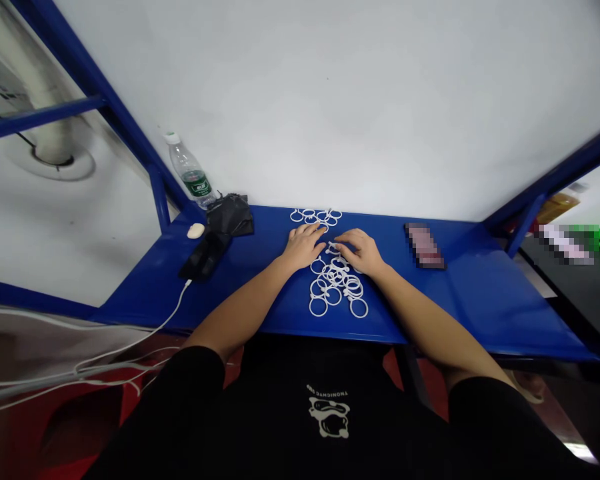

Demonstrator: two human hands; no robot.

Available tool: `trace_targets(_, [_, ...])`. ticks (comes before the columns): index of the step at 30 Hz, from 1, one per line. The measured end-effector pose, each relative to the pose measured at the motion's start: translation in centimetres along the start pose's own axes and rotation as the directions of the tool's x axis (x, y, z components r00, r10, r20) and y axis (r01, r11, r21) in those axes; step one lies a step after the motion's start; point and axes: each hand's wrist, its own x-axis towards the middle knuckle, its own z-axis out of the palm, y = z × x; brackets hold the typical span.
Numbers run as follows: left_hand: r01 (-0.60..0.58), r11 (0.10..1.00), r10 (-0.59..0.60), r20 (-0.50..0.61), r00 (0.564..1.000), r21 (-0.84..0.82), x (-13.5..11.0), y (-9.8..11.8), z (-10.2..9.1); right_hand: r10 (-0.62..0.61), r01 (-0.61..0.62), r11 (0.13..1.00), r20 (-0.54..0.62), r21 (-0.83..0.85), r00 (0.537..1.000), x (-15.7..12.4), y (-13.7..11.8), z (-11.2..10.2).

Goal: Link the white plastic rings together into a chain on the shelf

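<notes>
A heap of several white plastic rings (pixel 336 285) lies on the blue shelf (pixel 470 300) in front of me. A smaller row of white rings (pixel 316 216) sits farther back by the wall. My left hand (pixel 304 245) rests palm down between the two groups, fingers stretched out toward the far rings. My right hand (pixel 361 251) lies on the top of the heap with its fingers curled over some rings; whether it grips one is hidden.
A plastic water bottle (pixel 190 171) stands at the back left beside a crumpled black bag (pixel 230 213). A black phone (pixel 204 257) with a white cable and a small white object (pixel 195 231) lie left. A blurred phone (pixel 424 245) lies right. Blue frame bars rise both sides.
</notes>
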Motion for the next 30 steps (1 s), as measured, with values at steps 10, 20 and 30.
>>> trace_targets(10, [-0.002,0.999,0.002,0.004,1.000,-0.047,0.2,0.1,-0.5,0.061,-0.061,0.998,-0.018,-0.014,0.998,-0.4,1.1,0.6])
trace_targets(20, [-0.330,0.916,0.226,-0.386,0.894,-0.229,-0.1,1.5,-0.6,0.213,-0.211,0.975,-0.026,0.065,0.977,-0.8,1.5,0.8])
trace_targets(30, [-0.272,0.922,0.142,-0.412,0.900,-0.277,-0.5,2.3,-0.8,0.050,-0.042,0.996,-0.109,0.074,0.993,-0.3,-0.2,0.5])
